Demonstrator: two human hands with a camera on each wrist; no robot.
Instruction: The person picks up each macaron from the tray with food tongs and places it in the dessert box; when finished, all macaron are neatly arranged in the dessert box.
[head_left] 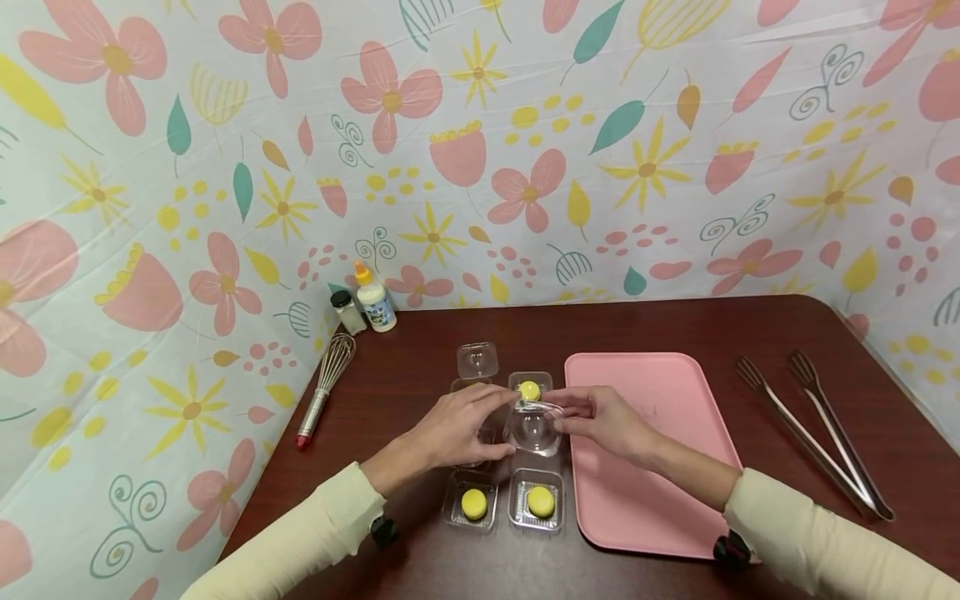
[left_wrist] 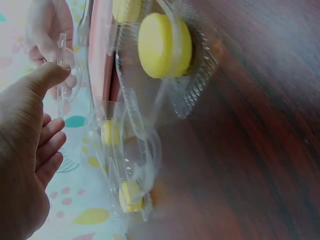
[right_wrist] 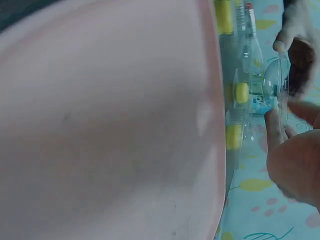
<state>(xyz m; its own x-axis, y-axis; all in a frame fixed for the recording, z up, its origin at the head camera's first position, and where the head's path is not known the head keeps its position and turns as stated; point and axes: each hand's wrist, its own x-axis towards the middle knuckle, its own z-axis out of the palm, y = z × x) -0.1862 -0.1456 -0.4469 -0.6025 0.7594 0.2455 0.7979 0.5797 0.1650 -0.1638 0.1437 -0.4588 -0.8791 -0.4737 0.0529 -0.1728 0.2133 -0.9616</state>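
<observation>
A clear plastic lid (head_left: 536, 432) with a round dome is held up between the two hands. My left hand (head_left: 461, 427) pinches its left edge; in the left wrist view the thumb (left_wrist: 52, 74) lies on the rim. My right hand (head_left: 611, 423) pinches the opposite edge between thumb and fingers. Below and around the lid are small clear containers, among them a front left one holding a yellow macaron (head_left: 474, 504) and a front right one holding another macaron (head_left: 541, 502). Behind the lid, a third macaron (head_left: 529, 391) shows in its container. My left hand partly hides other containers.
A pink tray (head_left: 652, 475) lies beside the containers, under my right forearm. Metal tongs (head_left: 817, 437) lie open at the far right. On the left are a whisk (head_left: 326, 387), a black-capped jar (head_left: 348, 313) and a glue bottle (head_left: 376, 300). Another clear lid (head_left: 477, 360) is behind my left hand.
</observation>
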